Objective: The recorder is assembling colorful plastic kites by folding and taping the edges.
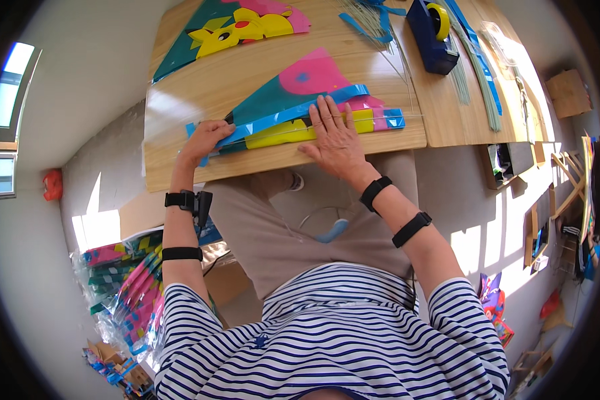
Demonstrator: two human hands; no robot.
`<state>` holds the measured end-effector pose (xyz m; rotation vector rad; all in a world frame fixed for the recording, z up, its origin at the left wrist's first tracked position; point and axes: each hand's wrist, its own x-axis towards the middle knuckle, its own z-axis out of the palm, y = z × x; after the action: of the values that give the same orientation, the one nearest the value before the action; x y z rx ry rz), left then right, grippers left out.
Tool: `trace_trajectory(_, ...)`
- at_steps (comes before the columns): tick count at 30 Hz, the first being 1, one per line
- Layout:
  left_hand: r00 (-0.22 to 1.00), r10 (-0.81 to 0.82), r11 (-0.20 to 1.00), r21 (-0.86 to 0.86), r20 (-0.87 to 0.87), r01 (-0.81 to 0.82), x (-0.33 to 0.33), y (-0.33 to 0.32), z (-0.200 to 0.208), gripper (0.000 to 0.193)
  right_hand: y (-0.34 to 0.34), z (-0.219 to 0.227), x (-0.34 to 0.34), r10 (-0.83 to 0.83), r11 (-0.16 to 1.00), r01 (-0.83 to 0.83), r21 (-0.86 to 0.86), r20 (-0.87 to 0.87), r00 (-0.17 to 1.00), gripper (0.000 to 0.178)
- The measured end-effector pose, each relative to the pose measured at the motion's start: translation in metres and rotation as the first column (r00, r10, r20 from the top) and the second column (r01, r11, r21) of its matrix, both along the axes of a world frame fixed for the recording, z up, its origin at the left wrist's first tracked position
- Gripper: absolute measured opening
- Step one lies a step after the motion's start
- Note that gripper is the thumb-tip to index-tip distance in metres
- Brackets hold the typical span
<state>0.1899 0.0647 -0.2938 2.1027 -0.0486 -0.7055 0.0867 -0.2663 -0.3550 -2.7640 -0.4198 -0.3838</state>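
Observation:
A folded triangular plastic sheet (263, 100) in green, pink and yellow lies along the table's near edge. Across it runs a shiny blue strip (277, 115), and a thin pale rod (407, 115) shows beside the strip and sticks out past the sheet's right end. My left hand (209, 139) is closed at the left end, its thumb and curled fingers pinching the blue strip. My right hand (335, 139) lies flat over the strip and the yellow part, fingers stretched out and pointing away from me. What lies beneath that palm is hidden.
Another printed sheet (247, 30) with a yellow cartoon figure lies farther back. At the back right are a dark blue tape dispenser (433, 43), bundled thin rods (373, 20) and more long rods (477, 73). Plastic-wrapped colourful sheets (123, 273) are piled low at left.

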Motion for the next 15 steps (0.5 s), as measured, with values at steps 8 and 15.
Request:
trace_trajectory(8, 0.993, 0.03, 0.997, -0.066, -0.117, -0.037, -0.004, 0.019, 0.019, 0.017, -0.001, -0.001, 0.002, -0.005, 1.0, 0.004, -0.02, -0.03, 1.0, 0.092)
trace_trajectory(15, 0.988, -0.062, 0.998, 0.007, -0.144, 0.064, -0.002, 0.061, 0.037, 0.012, -0.001, -0.001, 0.002, -0.003, 1.0, 0.003, -0.023, -0.018, 1.0, 0.092)
